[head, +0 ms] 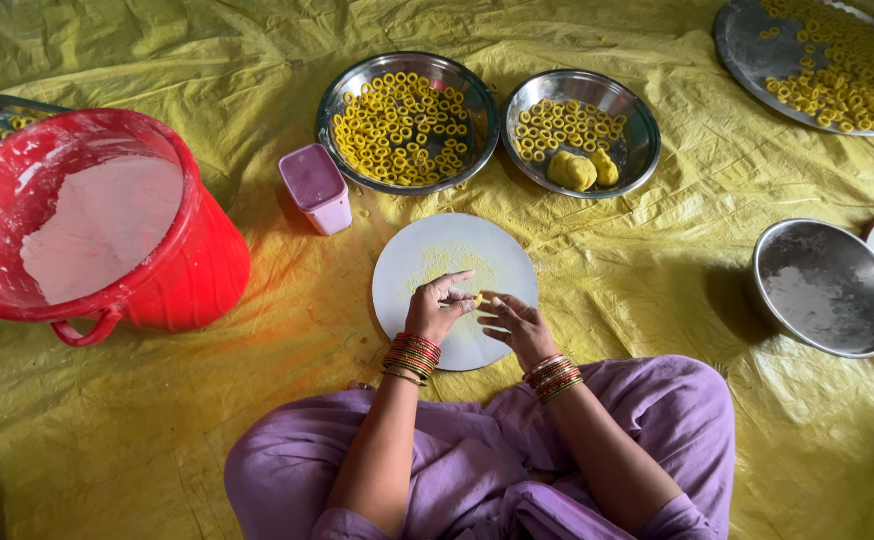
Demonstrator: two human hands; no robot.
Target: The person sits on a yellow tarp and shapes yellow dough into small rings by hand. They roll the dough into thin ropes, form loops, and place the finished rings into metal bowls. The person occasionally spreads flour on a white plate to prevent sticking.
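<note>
A red bucket [172, 270] of flour, a pink box [316, 187] and an empty steel bowl [827, 288].

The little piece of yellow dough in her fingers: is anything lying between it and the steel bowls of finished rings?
Nothing visible does. Both hands, left hand and right hand, pinch the dough piece over the round white board. Beyond lies only bare board and yellow sheet up to the bowls.

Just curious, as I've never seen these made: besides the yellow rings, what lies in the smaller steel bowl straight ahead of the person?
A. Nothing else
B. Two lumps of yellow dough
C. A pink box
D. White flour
B: the smaller bowl holds rings along its far side and two dough lumps at its near side.
</note>
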